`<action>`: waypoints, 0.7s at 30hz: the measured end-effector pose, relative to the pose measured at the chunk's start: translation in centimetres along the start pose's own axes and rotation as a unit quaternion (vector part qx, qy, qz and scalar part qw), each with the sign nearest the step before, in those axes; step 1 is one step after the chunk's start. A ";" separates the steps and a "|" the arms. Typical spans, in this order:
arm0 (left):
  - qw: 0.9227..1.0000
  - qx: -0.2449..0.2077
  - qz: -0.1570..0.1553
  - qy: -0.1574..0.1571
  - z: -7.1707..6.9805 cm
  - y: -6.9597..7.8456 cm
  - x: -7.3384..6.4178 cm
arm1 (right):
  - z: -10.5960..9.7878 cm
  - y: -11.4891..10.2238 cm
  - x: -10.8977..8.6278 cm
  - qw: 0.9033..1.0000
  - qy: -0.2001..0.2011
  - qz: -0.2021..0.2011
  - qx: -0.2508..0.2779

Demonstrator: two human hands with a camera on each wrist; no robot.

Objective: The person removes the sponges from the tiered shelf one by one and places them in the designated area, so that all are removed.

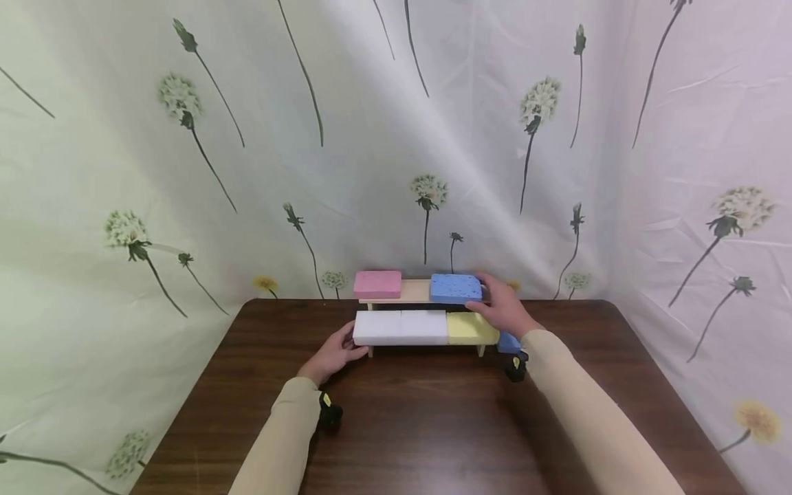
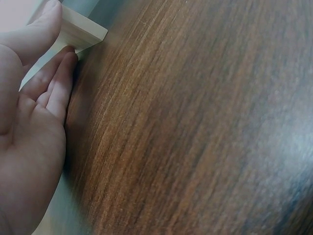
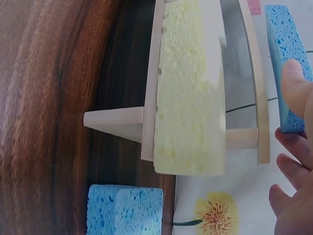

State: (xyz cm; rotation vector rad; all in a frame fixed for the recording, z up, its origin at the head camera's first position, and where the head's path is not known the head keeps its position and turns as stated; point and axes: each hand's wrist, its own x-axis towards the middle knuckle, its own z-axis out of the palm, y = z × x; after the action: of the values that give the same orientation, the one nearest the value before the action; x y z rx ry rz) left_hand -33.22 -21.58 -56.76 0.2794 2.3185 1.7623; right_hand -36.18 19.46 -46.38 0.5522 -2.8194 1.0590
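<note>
A light wooden two-tier rack (image 1: pixel 416 291) stands at the table's back. My right hand (image 1: pixel 506 307) pinches a blue sponge (image 1: pixel 455 288) between thumb and fingers, just above the right part of the upper tier. My left hand (image 1: pixel 333 355) holds the rack's lower left end, thumb at the front of the shelf edge (image 2: pixel 85 27) and fingers behind; its exact contact is partly hidden. Two white blocks (image 1: pixel 401 328) and a yellow sponge (image 1: pixel 472 328) fill the lower tier side by side. On the upper tier's left end lies a pink sponge (image 1: pixel 377 284).
Another blue sponge (image 3: pixel 124 210) rests on the dark wooden table (image 1: pixel 421 419) beside the rack's right end, partly behind my right wrist in the head view. A white curtain (image 1: pixel 371 172) with dandelion prints hangs close behind the rack and along both sides.
</note>
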 end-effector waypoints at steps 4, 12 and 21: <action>1.000 0.005 -0.003 0.004 0.0 0.0 -0.1 | -0.3 0.3 -0.4 1.000 0.004 -0.001 -0.006; 1.000 0.018 -0.008 0.004 0.1 0.1 -0.2 | -0.7 1.0 -1.5 1.000 0.010 0.009 -0.016; 1.000 0.022 -0.010 0.005 -0.1 -0.2 0.1 | -1.4 1.8 -2.0 1.000 0.019 0.014 -0.011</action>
State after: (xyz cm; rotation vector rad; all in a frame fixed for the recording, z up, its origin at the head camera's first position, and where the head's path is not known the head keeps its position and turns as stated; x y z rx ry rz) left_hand -33.36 -21.69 -56.93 0.2535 2.3605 1.7096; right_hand -35.07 22.22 -46.81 0.4858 -2.8111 1.0300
